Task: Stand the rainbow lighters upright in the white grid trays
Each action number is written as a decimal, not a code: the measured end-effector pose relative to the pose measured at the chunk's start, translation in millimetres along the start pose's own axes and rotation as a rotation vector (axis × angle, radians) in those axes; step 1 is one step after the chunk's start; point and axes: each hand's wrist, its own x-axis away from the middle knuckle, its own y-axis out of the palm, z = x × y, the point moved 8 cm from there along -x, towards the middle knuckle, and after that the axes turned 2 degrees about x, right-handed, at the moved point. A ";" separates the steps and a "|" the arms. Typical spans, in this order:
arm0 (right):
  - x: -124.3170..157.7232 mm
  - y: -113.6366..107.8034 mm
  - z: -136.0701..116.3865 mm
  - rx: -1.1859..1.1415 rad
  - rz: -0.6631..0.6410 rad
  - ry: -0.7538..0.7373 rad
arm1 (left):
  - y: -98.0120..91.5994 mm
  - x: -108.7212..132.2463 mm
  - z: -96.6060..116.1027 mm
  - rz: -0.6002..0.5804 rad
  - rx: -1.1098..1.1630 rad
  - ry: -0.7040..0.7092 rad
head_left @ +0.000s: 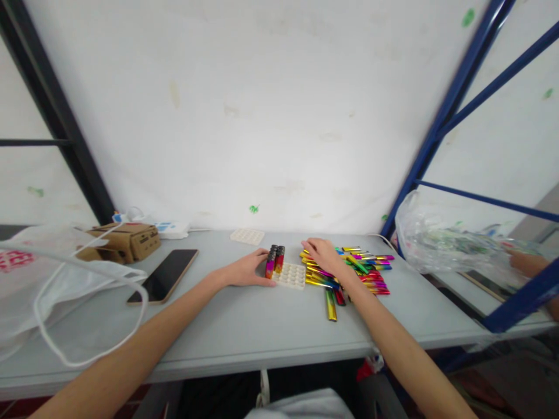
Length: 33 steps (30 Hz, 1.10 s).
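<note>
Several lighters with dark tops and shiny red-purple bodies stand upright in the left part of a white tray with holes. My left hand curves around the tray's left end, thumb at the near side and fingers at the far side, gripping it. Just right of the tray lies a heap of shiny multicoloured lighters. Over the heap's far left part, my right hand has its fingers bent together; whatever is between the fingertips is hidden. One yellow-green lighter lies at the heap's near edge.
A second white holed tray lies near the wall. To the left are a phone, a cardboard box and a plastic bag with a white cable. A clear plastic bag hangs beside the blue frame post on the right.
</note>
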 end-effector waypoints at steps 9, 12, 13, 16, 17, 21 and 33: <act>15.2 6.7 119.2 0.194 -0.121 0.314 | 0.4 -0.6 -0.5 -0.010 -0.015 -0.001; 13.4 6.3 120.7 0.197 -0.113 0.321 | 1.1 -0.7 -1.7 -0.015 -0.027 -0.009; 12.4 6.3 120.2 0.199 -0.114 0.322 | 1.1 -0.6 -2.1 -0.014 -0.029 -0.010; 10.0 7.3 118.4 0.211 -0.133 0.312 | 0.8 -0.5 -3.3 -0.004 -0.025 -0.010; 9.7 7.2 118.2 0.218 -0.138 0.310 | 0.7 -0.4 -3.4 -0.001 -0.025 -0.006; 10.6 4.2 118.1 0.231 -0.134 0.334 | 0.3 -0.2 -2.2 -0.001 -0.027 0.011; 5.5 -19.2 87.2 -0.031 0.066 0.187 | 1.7 -0.8 -1.9 -0.029 -0.020 -0.014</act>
